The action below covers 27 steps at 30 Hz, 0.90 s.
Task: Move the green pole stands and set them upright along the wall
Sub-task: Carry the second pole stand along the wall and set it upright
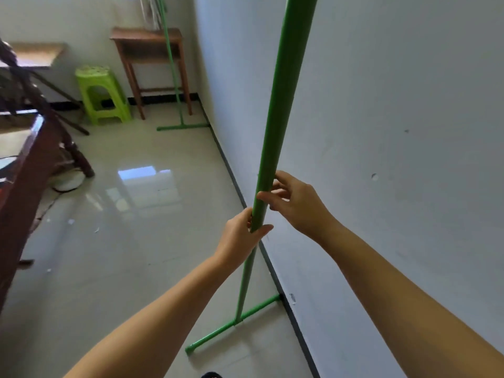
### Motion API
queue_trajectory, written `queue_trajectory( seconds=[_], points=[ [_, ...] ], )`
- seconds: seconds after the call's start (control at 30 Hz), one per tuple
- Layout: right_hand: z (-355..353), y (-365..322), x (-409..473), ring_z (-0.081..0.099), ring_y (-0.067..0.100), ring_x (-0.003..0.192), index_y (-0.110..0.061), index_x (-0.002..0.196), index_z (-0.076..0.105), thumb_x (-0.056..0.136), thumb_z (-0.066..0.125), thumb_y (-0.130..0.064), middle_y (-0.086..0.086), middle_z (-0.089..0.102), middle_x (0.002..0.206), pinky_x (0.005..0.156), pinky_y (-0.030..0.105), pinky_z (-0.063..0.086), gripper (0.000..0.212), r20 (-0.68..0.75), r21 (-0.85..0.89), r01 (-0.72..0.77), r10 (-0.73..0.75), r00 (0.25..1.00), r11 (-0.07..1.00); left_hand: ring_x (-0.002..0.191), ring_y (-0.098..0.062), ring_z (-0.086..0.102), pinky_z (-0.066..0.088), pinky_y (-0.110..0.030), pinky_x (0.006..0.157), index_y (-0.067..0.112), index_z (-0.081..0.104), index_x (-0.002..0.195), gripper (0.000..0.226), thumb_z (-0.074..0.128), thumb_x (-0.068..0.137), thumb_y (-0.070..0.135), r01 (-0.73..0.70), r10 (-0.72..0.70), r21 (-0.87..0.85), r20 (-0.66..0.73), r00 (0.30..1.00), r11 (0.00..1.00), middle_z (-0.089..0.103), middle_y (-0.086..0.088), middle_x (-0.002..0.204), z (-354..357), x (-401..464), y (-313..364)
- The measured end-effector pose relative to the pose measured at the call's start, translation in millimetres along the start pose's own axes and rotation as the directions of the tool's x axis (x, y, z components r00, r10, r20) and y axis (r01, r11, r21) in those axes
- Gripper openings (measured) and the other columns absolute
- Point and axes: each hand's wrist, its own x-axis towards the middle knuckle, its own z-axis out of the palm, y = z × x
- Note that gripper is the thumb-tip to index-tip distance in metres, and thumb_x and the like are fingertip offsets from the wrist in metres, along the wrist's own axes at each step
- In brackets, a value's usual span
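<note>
Left hand and right hand grasp the pole, setting it at the wall; next probably steady it, then release.

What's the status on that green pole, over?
Left hand grips near pole stand, right hand above. Its base on floor, end at wall. Second stand upright beyond. Nothing blocking.

green stool | wooden side table beside it | dark desk left
</note>
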Motion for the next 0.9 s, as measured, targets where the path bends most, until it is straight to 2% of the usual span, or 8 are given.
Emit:
queue_trajectory(
  seconds=[0.07, 0.17, 0.23, 0.37, 0.43, 0.63, 0.77, 0.9],
  points=[
    [-0.5, 2.8, 1.9, 0.06, 0.011, 0.093, -0.019, 0.116, 0.051, 0.087, 0.054, -0.026, -0.006, 0.06, 0.103, 0.077, 0.015, 0.05, 0.03, 0.076, 0.022, 0.032, -0.034, 0.997, 0.999, 0.077, -0.02, 0.06, 0.052, -0.026, 0.07, 0.013, 0.058, 0.105, 0.03, 0.067, 0.078, 0.023, 0.014, -0.014, -0.001, -0.089, 0.996, 1.0, 0.064, -0.005, 0.088, 5.2, -3.7, 3.3],
    [2.0, 4.9, 3.6, 0.064, 0.021, 0.097, -0.02, 0.118, 0.046, 0.09, 0.05, -0.024, 0.0, 0.062, 0.107, 0.085, 0.033, 0.056, 0.029, 0.142, 0.057, 0.071, -0.079, 0.987, 0.996, 0.086, -0.022, 0.063, 0.056, -0.034, 0.078, 0.018, 0.057, 0.109, 0.027, 0.061, 0.082, 0.019, 0.057, -0.063, -0.045, -0.147, 0.987, 0.997, 0.068, -0.008, 0.097, 9.7, -5.6, 4.9],
    [2.7, 5.9, 6.3, 0.065, 0.026, 0.098, -0.018, 0.118, 0.043, 0.09, 0.049, -0.022, 0.008, 0.064, 0.11, 0.085, 0.039, 0.056, 0.029, 0.144, 0.032, 0.099, -0.103, 0.984, 0.995, 0.092, -0.022, 0.063, 0.055, -0.035, 0.082, 0.021, 0.055, 0.112, 0.028, 0.057, 0.085, 0.017, 0.075, -0.081, -0.056, -0.127, 0.989, 0.996, 0.068, -0.007, 0.104, 10.5, -3.5, 6.4],
    [5.2, 8.6, 12.8, 0.065, 0.027, 0.096, -0.014, 0.119, 0.043, 0.091, 0.048, -0.019, 0.014, 0.064, 0.111, 0.08, 0.03, 0.054, 0.029, 0.107, -0.01, 0.139, -0.137, 0.985, 0.99, 0.088, -0.017, 0.06, 0.051, -0.024, 0.075, 0.019, 0.054, 0.113, 0.028, 0.054, 0.085, 0.012, 0.068, -0.07, -0.032, -0.069, 0.995, 0.997, 0.063, -0.001, 0.098, 8.0, 7.5, 5.9],
    [6.9, 9.2, 19.6, 0.065, 0.028, 0.096, -0.012, 0.12, 0.043, 0.091, 0.048, -0.018, 0.015, 0.064, 0.111, 0.08, 0.03, 0.054, 0.03, 0.098, -0.019, 0.142, -0.14, 0.985, 0.99, 0.085, -0.015, 0.059, 0.049, -0.019, 0.07, 0.017, 0.053, 0.111, 0.026, 0.054, 0.086, 0.012, 0.07, -0.072, -0.026, -0.052, 0.996, 0.997, 0.06, 0.001, 0.094, 5.1, 15.6, 5.1],
    [13.7, 7.3, 55.3, 0.063, 0.033, 0.102, -0.009, 0.123, 0.041, 0.091, 0.048, -0.016, 0.019, 0.062, 0.116, 0.085, 0.038, 0.053, 0.033, 0.086, -0.045, 0.104, -0.1, 0.991, 0.994, 0.09, -0.026, 0.062, 0.056, -0.039, 0.082, 0.015, 0.052, 0.112, 0.026, 0.054, 0.085, 0.015, 0.094, -0.093, 0.021, -0.029, 0.995, 0.995, 0.064, -0.012, 0.099, -10.2, 53.8, -6.7],
    [18.0, 6.9, 82.1, 0.063, 0.034, 0.103, -0.009, 0.123, 0.041, 0.091, 0.048, -0.015, 0.02, 0.061, 0.117, 0.087, 0.04, 0.053, 0.034, 0.077, -0.045, 0.071, -0.067, 0.995, 0.996, 0.09, -0.025, 0.062, 0.056, -0.039, 0.083, 0.015, 0.051, 0.113, 0.027, 0.055, 0.085, 0.016, 0.108, -0.107, 0.013, -0.013, 0.994, 0.994, 0.064, -0.012, 0.1, -21.1, 80.5, -11.9],
    [21.5, 10.0, 100.9, 0.062, 0.035, 0.104, -0.009, 0.124, 0.04, 0.091, 0.048, -0.015, 0.021, 0.06, 0.118, 0.089, 0.044, 0.054, 0.035, 0.079, -0.045, 0.045, -0.042, 0.996, 0.998, 0.09, -0.023, 0.062, 0.054, -0.033, 0.08, 0.015, 0.051, 0.112, 0.026, 0.054, 0.086, 0.015, 0.117, -0.117, 0.003, -0.004, 0.993, 0.993, 0.064, -0.012, 0.101, -26.4, 98.5, -16.5]
  ],
)
